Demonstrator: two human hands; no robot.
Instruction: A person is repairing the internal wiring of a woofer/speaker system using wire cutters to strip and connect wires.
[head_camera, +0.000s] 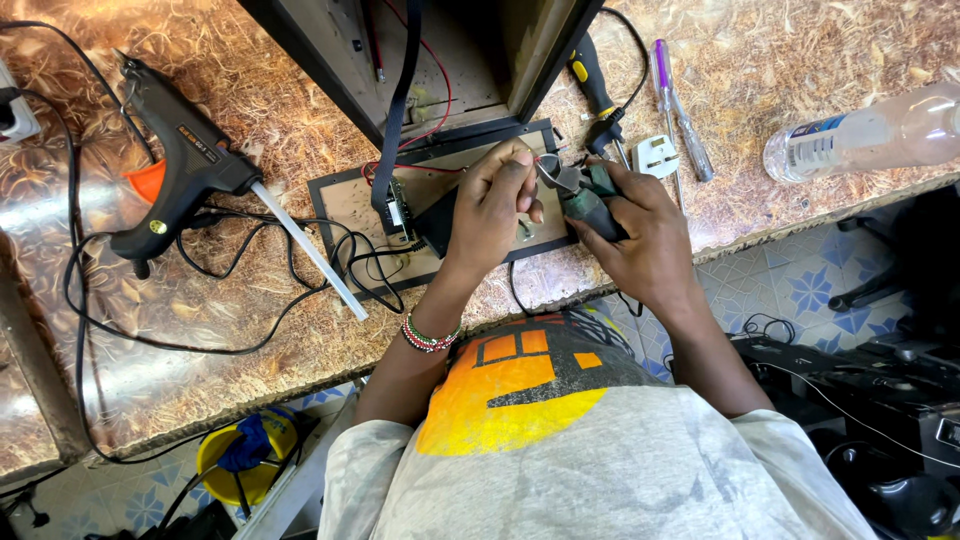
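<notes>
The right hand (640, 225) is clamping cutters (575, 185) beside the left hand (495, 205), whose fingers are pinching a wire (545, 160); slippage risks nicking fingertips.

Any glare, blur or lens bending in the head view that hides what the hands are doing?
Head view: sharp and evenly lit at the left hand and right hand with the pliers; soft glare on the bottle; table edges bow from the wide lens; the floor at right is dim.
</notes>
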